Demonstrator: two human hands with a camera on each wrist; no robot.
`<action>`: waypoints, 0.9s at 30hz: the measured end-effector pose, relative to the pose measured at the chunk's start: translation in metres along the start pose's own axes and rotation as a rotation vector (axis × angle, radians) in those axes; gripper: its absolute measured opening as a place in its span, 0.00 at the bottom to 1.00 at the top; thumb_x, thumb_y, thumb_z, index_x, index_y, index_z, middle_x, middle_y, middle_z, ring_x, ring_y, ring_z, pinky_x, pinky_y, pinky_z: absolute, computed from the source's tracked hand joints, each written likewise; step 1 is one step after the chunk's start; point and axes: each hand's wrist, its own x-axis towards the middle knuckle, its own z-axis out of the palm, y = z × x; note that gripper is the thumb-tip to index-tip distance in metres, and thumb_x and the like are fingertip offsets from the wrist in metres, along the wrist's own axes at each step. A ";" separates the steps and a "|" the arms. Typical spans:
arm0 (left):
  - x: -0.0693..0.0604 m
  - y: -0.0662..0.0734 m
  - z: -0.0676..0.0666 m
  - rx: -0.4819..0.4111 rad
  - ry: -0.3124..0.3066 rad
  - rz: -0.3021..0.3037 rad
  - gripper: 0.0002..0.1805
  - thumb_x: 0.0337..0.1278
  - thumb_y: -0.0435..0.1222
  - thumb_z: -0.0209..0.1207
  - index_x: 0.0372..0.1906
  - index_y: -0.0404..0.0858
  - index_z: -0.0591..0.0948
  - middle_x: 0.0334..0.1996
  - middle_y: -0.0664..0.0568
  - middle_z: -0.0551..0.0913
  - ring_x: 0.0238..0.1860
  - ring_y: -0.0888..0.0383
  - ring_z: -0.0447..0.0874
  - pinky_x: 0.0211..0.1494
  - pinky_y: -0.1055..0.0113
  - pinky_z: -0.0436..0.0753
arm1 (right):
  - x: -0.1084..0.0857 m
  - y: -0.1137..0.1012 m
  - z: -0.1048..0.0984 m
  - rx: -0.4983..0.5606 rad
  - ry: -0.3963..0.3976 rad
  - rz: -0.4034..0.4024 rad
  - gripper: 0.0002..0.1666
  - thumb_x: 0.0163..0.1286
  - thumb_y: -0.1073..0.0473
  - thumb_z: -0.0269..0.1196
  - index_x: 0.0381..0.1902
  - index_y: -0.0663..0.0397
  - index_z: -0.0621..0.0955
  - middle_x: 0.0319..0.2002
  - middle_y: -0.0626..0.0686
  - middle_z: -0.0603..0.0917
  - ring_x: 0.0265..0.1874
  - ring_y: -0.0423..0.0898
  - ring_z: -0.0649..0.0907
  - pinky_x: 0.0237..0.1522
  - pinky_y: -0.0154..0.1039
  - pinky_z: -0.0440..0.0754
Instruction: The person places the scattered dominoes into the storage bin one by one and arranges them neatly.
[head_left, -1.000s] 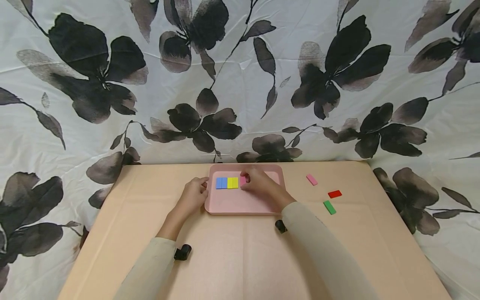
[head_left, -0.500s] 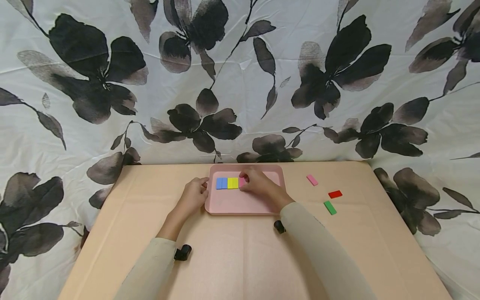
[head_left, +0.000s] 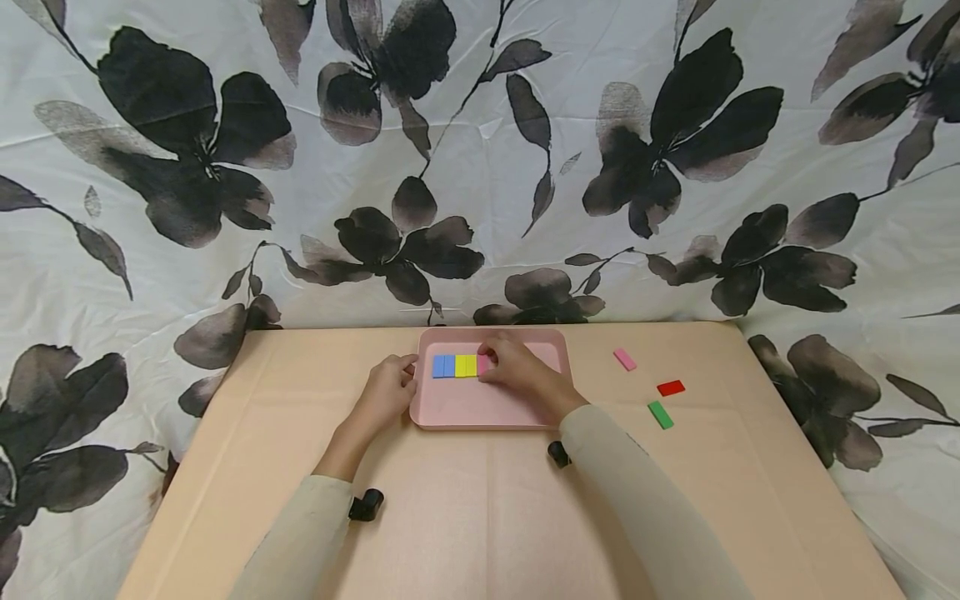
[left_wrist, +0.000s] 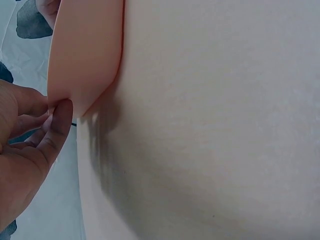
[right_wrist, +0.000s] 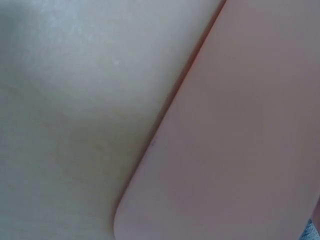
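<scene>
A shallow pink tray [head_left: 465,412] sits at the far edge of the table. My left hand [head_left: 386,392] pinches its left rim between thumb and fingers, as the left wrist view shows at the tray wall [left_wrist: 90,45]. Inside the tray, blue tiles [head_left: 443,367] and yellow tiles [head_left: 466,366] form a row, side by side. My right hand [head_left: 521,372] reaches over the tray and pinches a pink tile [head_left: 483,364] at the right end of this row, against the yellow; the fingers hide part of it. Only the tray's bare floor [right_wrist: 235,125] and edge show in the right wrist view.
Right of the tray, a loose pink tile [head_left: 624,359], a red tile [head_left: 671,388] and a green tile [head_left: 660,414] lie apart on the light wooden table [head_left: 480,517]. A floral cloth [head_left: 480,167] hangs behind the table's far edge.
Over the last second my right hand has shifted slightly left, bringing the pink tile up against the yellow ones. The left hand and tray have stayed in place.
</scene>
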 end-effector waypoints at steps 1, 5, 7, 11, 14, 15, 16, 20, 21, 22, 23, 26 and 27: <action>0.000 0.000 0.000 -0.001 0.001 0.001 0.26 0.62 0.24 0.58 0.66 0.23 0.76 0.45 0.38 0.82 0.44 0.48 0.86 0.44 0.60 0.87 | 0.000 0.000 0.000 0.000 0.001 0.001 0.22 0.66 0.56 0.72 0.55 0.54 0.82 0.49 0.51 0.76 0.52 0.48 0.74 0.57 0.40 0.79; 0.001 0.001 0.000 -0.008 0.001 0.002 0.26 0.62 0.24 0.58 0.65 0.24 0.76 0.45 0.38 0.82 0.44 0.48 0.86 0.43 0.61 0.86 | 0.000 0.000 -0.001 0.003 0.004 0.001 0.22 0.66 0.56 0.72 0.56 0.54 0.82 0.52 0.52 0.76 0.54 0.49 0.74 0.60 0.41 0.79; 0.001 0.001 0.000 -0.006 0.001 0.006 0.26 0.61 0.24 0.58 0.65 0.23 0.76 0.45 0.38 0.82 0.43 0.48 0.86 0.43 0.61 0.86 | 0.000 0.000 -0.001 0.007 0.004 0.005 0.22 0.66 0.56 0.72 0.56 0.54 0.82 0.53 0.52 0.76 0.55 0.49 0.73 0.61 0.41 0.79; 0.001 0.001 0.000 -0.004 -0.002 0.000 0.26 0.61 0.24 0.59 0.66 0.24 0.76 0.44 0.38 0.81 0.44 0.47 0.86 0.44 0.60 0.87 | 0.000 0.000 0.000 0.009 0.002 0.009 0.22 0.66 0.56 0.73 0.56 0.54 0.82 0.57 0.53 0.75 0.57 0.49 0.72 0.62 0.41 0.79; 0.001 0.000 0.001 -0.006 -0.002 -0.007 0.26 0.61 0.24 0.58 0.66 0.24 0.76 0.44 0.39 0.81 0.44 0.47 0.86 0.45 0.59 0.87 | 0.000 0.001 0.001 0.012 -0.001 0.010 0.23 0.65 0.56 0.73 0.57 0.54 0.82 0.57 0.53 0.75 0.56 0.49 0.72 0.62 0.41 0.79; 0.001 0.000 0.001 -0.007 -0.002 -0.009 0.26 0.61 0.24 0.58 0.66 0.24 0.76 0.44 0.39 0.81 0.45 0.47 0.87 0.45 0.59 0.87 | 0.000 0.001 0.001 0.011 -0.002 0.009 0.24 0.65 0.56 0.74 0.57 0.54 0.82 0.57 0.53 0.75 0.56 0.49 0.72 0.61 0.41 0.79; 0.001 0.000 0.001 -0.007 0.000 -0.009 0.26 0.61 0.24 0.58 0.66 0.24 0.76 0.44 0.39 0.81 0.45 0.47 0.87 0.45 0.59 0.87 | 0.000 0.001 0.001 0.012 -0.002 0.009 0.24 0.65 0.56 0.74 0.57 0.54 0.82 0.56 0.53 0.75 0.56 0.49 0.72 0.61 0.41 0.79; 0.001 0.000 0.001 -0.004 0.004 -0.002 0.26 0.60 0.23 0.58 0.65 0.23 0.76 0.44 0.38 0.81 0.44 0.47 0.87 0.44 0.59 0.87 | 0.000 0.002 0.002 0.010 -0.002 0.003 0.23 0.65 0.56 0.74 0.57 0.54 0.82 0.55 0.52 0.75 0.56 0.49 0.72 0.61 0.41 0.78; 0.001 0.000 0.001 -0.004 0.005 -0.001 0.26 0.60 0.23 0.58 0.65 0.23 0.76 0.43 0.38 0.81 0.44 0.47 0.87 0.44 0.59 0.87 | 0.000 0.002 0.002 0.009 -0.002 0.001 0.23 0.65 0.56 0.73 0.57 0.54 0.82 0.55 0.52 0.75 0.56 0.49 0.72 0.61 0.41 0.78; 0.002 0.000 0.001 -0.004 0.007 0.000 0.26 0.60 0.23 0.58 0.65 0.23 0.77 0.43 0.38 0.81 0.43 0.47 0.87 0.44 0.59 0.87 | 0.000 0.002 0.002 0.008 -0.002 -0.001 0.23 0.65 0.56 0.73 0.57 0.54 0.82 0.56 0.52 0.75 0.56 0.49 0.72 0.62 0.41 0.78; 0.002 0.000 0.001 -0.003 0.008 0.002 0.26 0.60 0.23 0.58 0.65 0.23 0.77 0.43 0.38 0.81 0.43 0.47 0.87 0.44 0.59 0.87 | 0.000 0.002 0.002 0.006 -0.002 -0.001 0.24 0.65 0.56 0.73 0.57 0.54 0.82 0.56 0.52 0.75 0.56 0.49 0.72 0.62 0.41 0.78; 0.002 0.001 0.001 -0.003 0.008 0.001 0.26 0.60 0.23 0.58 0.65 0.23 0.77 0.44 0.38 0.82 0.44 0.47 0.86 0.44 0.59 0.87 | -0.001 0.001 0.001 0.007 -0.004 0.002 0.24 0.65 0.56 0.73 0.57 0.54 0.82 0.56 0.53 0.75 0.56 0.49 0.72 0.62 0.41 0.79; 0.002 0.001 0.001 -0.003 0.008 0.002 0.26 0.60 0.23 0.58 0.65 0.23 0.77 0.44 0.38 0.82 0.44 0.47 0.86 0.44 0.59 0.87 | -0.001 0.001 0.001 0.006 -0.005 0.004 0.24 0.66 0.56 0.73 0.58 0.54 0.82 0.56 0.52 0.75 0.56 0.49 0.72 0.63 0.41 0.79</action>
